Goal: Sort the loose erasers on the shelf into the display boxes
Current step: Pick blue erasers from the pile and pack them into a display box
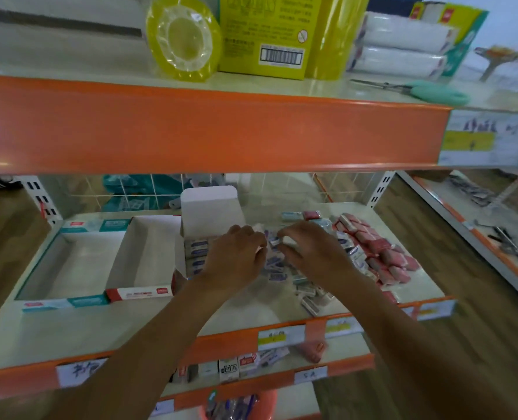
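View from a head-worn camera looking down at a shop shelf (130, 328) with orange edging. Both arms reach in over its middle.

Three display boxes stand on the left half of the shelf. The teal-trimmed display box (48, 304) at far left and the red-trimmed display box (139, 294) touching its right side both look empty. Next comes a white display box (209, 207) with its lid flap standing upright; a few rows of blue-labelled erasers (195, 250) already sit inside, partly hidden by the left wrist.

To the right of that box lies the heap of loose erasers (275, 265), still mixed and spread over the right half of the shelf: blue-labelled ones in the middle, grey-white ones towards the front edge, a few teal ones at the back, and a large cluster of pink erasers (381, 253) at far right.

The left hand (236, 256) hovers at the right side of the white box, its fingers (251, 234) curled down into the heap; whether they hold anything cannot be told. The right hand (312, 253) is just beside it, and appears to pinch a small white eraser (288, 239) between thumb and fingertips.

By this view the sorting is at an early stage: one box is partly filled, two are unfilled, and most erasers remain loose.
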Motion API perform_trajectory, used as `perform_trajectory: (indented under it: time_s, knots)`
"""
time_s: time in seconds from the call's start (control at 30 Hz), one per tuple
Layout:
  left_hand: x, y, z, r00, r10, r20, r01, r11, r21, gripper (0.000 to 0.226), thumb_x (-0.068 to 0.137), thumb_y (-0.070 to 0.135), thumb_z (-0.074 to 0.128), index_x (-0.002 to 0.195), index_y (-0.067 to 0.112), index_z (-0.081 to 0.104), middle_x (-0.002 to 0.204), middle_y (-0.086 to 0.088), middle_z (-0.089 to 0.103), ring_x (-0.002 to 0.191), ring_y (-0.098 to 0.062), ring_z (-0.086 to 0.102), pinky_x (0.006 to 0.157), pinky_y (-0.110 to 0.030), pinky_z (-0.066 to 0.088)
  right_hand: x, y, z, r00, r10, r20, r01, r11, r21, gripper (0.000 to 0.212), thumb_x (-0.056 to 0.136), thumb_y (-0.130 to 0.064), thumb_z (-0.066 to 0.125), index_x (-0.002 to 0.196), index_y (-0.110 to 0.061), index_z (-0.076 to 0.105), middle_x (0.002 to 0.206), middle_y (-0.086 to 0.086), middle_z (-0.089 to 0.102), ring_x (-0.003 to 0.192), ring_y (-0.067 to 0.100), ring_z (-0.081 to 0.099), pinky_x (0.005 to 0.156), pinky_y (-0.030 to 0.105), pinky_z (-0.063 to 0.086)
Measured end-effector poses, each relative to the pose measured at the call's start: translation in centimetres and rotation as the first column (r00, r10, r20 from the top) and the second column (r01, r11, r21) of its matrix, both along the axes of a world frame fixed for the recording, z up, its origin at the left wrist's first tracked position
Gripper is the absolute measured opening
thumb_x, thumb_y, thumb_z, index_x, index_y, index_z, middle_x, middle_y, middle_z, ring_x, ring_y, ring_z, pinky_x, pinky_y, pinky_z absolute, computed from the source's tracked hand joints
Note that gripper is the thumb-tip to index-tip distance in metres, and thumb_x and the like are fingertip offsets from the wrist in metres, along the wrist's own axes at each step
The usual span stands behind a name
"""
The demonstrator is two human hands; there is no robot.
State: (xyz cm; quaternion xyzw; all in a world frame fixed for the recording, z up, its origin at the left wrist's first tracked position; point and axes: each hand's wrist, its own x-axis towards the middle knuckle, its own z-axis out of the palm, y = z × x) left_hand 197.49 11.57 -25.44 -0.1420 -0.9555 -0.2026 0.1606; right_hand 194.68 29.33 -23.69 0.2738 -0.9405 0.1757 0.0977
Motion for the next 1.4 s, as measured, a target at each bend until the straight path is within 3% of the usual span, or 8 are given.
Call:
perform_trajectory:
  time_s: [0.2, 0.37, 0.53, 0.77, 0.9, 1.1, 1.23, 1.4]
  knots:
    - [0.9, 3.1, 0.0, 0.989, -0.101, 0.104, 0.104, 0.994, -0.030, 0.020, 0.091, 0.022, 0.053, 0.103, 0.015, 0.067, 0.100, -0.008, 0.061, 0.100, -0.026, 0.053, 0.079, -0.039, 0.047, 1.4, 3.7, -0.9, 0.999, -0.039, -0.026, 0.039, 0.999, 0.021, 0.023, 0.087, -0.026, 0.061, 0.104, -0.012, 0.069, 0.098, 0.008, 0.068, 0.090, 0.030, 0.060, 0.077, 0.037, 0.049]
    - [1.8, 4.4, -0.3, 0.986, -0.117, 0.122, 0.135, 0.980, -0.145, 0.021, 0.093, 0.023, 0.047, 0.103, 0.012, 0.063, 0.101, -0.007, 0.059, 0.097, -0.024, 0.051, 0.066, -0.031, 0.037, 2.0, 5.2, -1.9, 0.998, 0.017, -0.057, -0.014, 0.999, 0.050, 0.018, 0.077, -0.020, 0.069, 0.092, -0.010, 0.072, 0.087, 0.006, 0.070, 0.080, 0.031, 0.063, 0.073, 0.037, 0.052]
    - [1.8, 4.5, -1.0, 0.976, -0.059, 0.209, 0.115, 0.956, -0.269, 0.027, 0.095, 0.022, 0.047, 0.119, 0.017, 0.057, 0.116, -0.004, 0.057, 0.108, -0.022, 0.048, 0.081, -0.034, 0.041, 1.9, 5.3, -2.1, 0.997, 0.044, -0.069, -0.040, 0.997, 0.066, 0.016, 0.076, -0.017, 0.074, 0.090, -0.011, 0.072, 0.086, 0.005, 0.071, 0.081, 0.028, 0.063, 0.076, 0.037, 0.052]
    - [1.8, 4.7, -1.8, 0.971, 0.018, 0.237, 0.081, 0.913, -0.399, 0.028, 0.095, 0.019, 0.047, 0.123, 0.015, 0.052, 0.123, -0.003, 0.054, 0.115, -0.022, 0.045, 0.088, -0.034, 0.040, 1.5, 4.3, -2.8, 0.996, 0.074, -0.043, -0.072, 0.997, 0.040, 0.019, 0.076, -0.013, 0.076, 0.094, -0.012, 0.071, 0.087, 0.004, 0.068, 0.080, 0.028, 0.059, 0.069, 0.039, 0.050]
    - [2.1, 4.2, -2.3, 0.973, 0.033, 0.230, 0.058, 0.923, -0.380, 0.028, 0.097, 0.023, 0.043, 0.122, 0.016, 0.055, 0.121, -0.003, 0.054, 0.114, -0.021, 0.045, 0.089, -0.033, 0.041, 1.0, 3.1, -2.6, 0.996, 0.074, -0.042, -0.073, 0.997, 0.037, 0.015, 0.080, -0.016, 0.071, 0.095, -0.013, 0.071, 0.090, 0.004, 0.068, 0.089, 0.026, 0.058, 0.074, 0.027, 0.038]
    - [2.6, 3.4, -2.1, 0.969, 0.028, 0.245, 0.036, 0.966, -0.255, 0.032, 0.097, 0.028, 0.044, 0.126, 0.022, 0.057, 0.122, -0.002, 0.054, 0.115, -0.020, 0.046, 0.088, -0.033, 0.043, -1.0, 1.2, -3.3, 0.995, 0.060, 0.078, -0.068, 0.991, 0.117, 0.023, 0.086, -0.022, 0.059, 0.102, -0.010, 0.069, 0.100, 0.010, 0.065, 0.096, 0.030, 0.056, 0.081, 0.045, 0.048]
    - [3.0, 2.7, -1.9, 0.963, 0.026, 0.268, 0.018, 0.986, -0.164, 0.029, 0.094, 0.029, 0.047, 0.120, 0.020, 0.058, 0.117, -0.002, 0.055, 0.110, -0.020, 0.049, 0.085, -0.032, 0.045, -1.3, 0.6, -3.2, 0.995, 0.053, 0.082, -0.065, 0.987, 0.145, 0.028, 0.086, -0.028, 0.065, 0.109, -0.012, 0.068, 0.104, 0.008, 0.060, 0.099, 0.027, 0.052, 0.082, 0.035, 0.042]
    - [3.2, 2.1, -1.4, 0.952, 0.048, 0.302, -0.036, 0.998, -0.045, 0.018, 0.088, 0.026, 0.054, 0.103, 0.019, 0.061, 0.106, -0.001, 0.057, 0.097, -0.016, 0.055, 0.079, -0.030, 0.049, -1.1, 0.2, -2.4, 0.995, 0.035, 0.089, -0.048, 0.986, 0.157, 0.021, 0.087, -0.028, 0.065, 0.100, -0.011, 0.067, 0.101, 0.007, 0.057, 0.097, 0.024, 0.052, 0.076, 0.032, 0.041]
